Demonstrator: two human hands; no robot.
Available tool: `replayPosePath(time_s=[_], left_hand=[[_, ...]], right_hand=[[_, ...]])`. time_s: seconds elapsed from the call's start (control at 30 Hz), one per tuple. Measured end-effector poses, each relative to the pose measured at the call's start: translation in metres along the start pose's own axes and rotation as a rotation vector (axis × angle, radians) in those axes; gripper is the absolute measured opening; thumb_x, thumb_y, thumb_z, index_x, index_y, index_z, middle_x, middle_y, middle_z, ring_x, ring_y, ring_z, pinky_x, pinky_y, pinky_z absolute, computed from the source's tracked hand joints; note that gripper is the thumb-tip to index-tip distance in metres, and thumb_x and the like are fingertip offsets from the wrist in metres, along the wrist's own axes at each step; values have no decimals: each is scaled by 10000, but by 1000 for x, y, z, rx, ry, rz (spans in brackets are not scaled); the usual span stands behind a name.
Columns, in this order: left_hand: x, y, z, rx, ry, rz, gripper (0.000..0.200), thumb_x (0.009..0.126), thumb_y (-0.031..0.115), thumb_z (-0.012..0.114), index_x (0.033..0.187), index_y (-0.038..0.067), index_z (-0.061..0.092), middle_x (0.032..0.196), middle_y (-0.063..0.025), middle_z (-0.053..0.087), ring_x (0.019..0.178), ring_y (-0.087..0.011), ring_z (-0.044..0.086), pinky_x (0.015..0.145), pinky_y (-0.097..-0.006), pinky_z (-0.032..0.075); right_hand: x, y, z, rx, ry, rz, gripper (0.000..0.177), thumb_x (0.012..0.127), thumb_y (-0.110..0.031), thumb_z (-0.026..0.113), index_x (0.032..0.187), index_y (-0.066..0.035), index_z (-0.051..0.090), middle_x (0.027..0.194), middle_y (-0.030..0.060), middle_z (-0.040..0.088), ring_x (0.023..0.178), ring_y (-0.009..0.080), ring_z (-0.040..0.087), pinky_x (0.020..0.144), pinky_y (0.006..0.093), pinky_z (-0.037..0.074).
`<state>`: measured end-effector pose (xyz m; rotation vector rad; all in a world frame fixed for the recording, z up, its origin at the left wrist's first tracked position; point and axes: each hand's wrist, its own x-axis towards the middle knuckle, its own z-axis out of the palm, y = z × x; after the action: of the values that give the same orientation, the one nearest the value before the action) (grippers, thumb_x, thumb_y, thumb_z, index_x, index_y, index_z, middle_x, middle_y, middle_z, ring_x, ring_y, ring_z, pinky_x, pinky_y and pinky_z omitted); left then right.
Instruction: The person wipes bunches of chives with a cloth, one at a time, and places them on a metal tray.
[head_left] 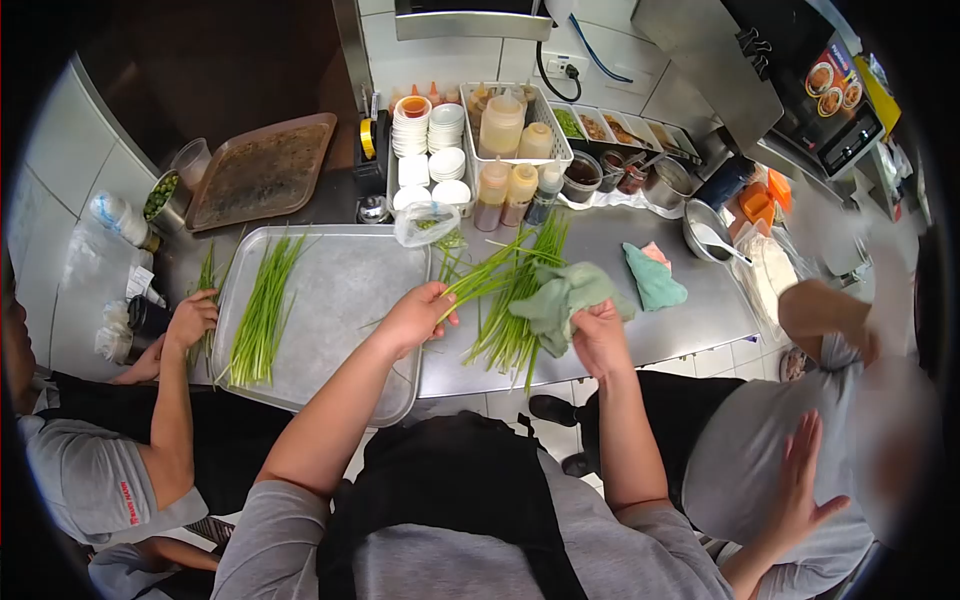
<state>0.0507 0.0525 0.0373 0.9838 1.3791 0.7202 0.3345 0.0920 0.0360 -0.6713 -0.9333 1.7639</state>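
Observation:
My left hand (421, 314) is closed around the ends of a small bunch of chives (482, 275), which fans out to the right over the counter. A green cloth (565, 302) is bunched in my right hand (598, 335), draped against a larger pile of chives (500, 338) on the steel surface. Left of my left hand is a metal tray (340, 300) with another bundle of long chives (262, 320) lying along its left side. A clear plastic bag (427, 224) lies beyond my left hand, near the tray's far corner.
At left, a co-worker's hand (192, 318) touches chives beside the tray. Another person's hand (797, 480) is raised at right. Sauce bottles (522, 188), stacked white dishes (446, 128) and a brown tray (262, 170) line the back. A folded cloth (655, 280) and metal bowl (700, 235) lie right.

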Motion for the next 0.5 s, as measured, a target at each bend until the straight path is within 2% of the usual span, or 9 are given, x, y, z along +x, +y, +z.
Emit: replayPosePath(time_s=[0.03, 0.1, 0.13, 0.2, 0.3, 0.33, 0.43, 0.5], left_hand=[[-4, 3, -2, -23, 38, 35, 206, 1005, 253, 419, 995, 81, 532, 796, -8, 597, 566, -69, 473, 521, -226, 389], [-4, 2, -7, -53, 59, 49, 207, 1010, 257, 407, 1003, 86, 523, 791, -13, 598, 555, -69, 471, 519, -226, 389], [-3, 1, -9, -83, 79, 59, 209, 1015, 262, 394, 1011, 91, 514, 785, -19, 600, 543, -70, 468, 517, -225, 389], [2, -3, -11, -91, 92, 79, 212, 1019, 267, 386, 1022, 96, 511, 785, -21, 603, 540, -71, 470, 520, -228, 394], [8, -15, -7, -100, 103, 142, 219, 1019, 281, 391, 1042, 96, 507, 789, -19, 607, 539, -78, 475, 522, -227, 403], [7, -19, -3, -109, 94, 162, 219, 1016, 283, 400, 1045, 92, 504, 792, -18, 609, 540, -79, 479, 520, -228, 405], [11, -36, 10, -119, 41, 197, 206, 1005, 265, 426, 1062, 77, 489, 773, -17, 594, 549, -83, 488, 510, -234, 406], [11, -44, 16, 1, 16, 187, 181, 1000, 221, 416, 1074, 67, 475, 746, -25, 566, 561, -94, 492, 506, -256, 401]], right_hand=[[2, 10, 8, -1, -3, -4, 333, 842, 48, 581, 1156, -56, 538, 1123, 50, 632, 997, 155, 618, 863, 330, 500], [8, 35, 19, -22, 2, 160, 325, 857, -2, 612, 1165, -58, 529, 1099, 52, 633, 918, 146, 637, 765, 307, 532], [10, 45, 26, -25, 0, 157, 325, 857, -2, 612, 1165, -58, 529, 1099, 52, 633, 918, 146, 637, 765, 307, 532], [14, 64, 38, -11, 119, 320, 325, 866, -88, 651, 1166, -66, 529, 1051, 45, 634, 858, 138, 639, 693, 287, 538], [17, 87, 49, -101, 142, 384, 328, 868, -153, 667, 1151, -54, 534, 1002, 46, 631, 848, 135, 629, 702, 286, 533], [15, 85, 58, -153, 129, 454, 344, 871, -224, 676, 1129, -38, 544, 988, 55, 628, 825, 130, 618, 685, 281, 525], [13, 98, 71, -219, 48, 483, 324, 883, -238, 666, 1105, -31, 553, 969, 56, 636, 809, 136, 618, 686, 273, 518], [9, 101, 79, -207, 75, 493, 301, 893, -241, 655, 1095, -37, 562, 951, 52, 641, 798, 138, 621, 690, 271, 516]])
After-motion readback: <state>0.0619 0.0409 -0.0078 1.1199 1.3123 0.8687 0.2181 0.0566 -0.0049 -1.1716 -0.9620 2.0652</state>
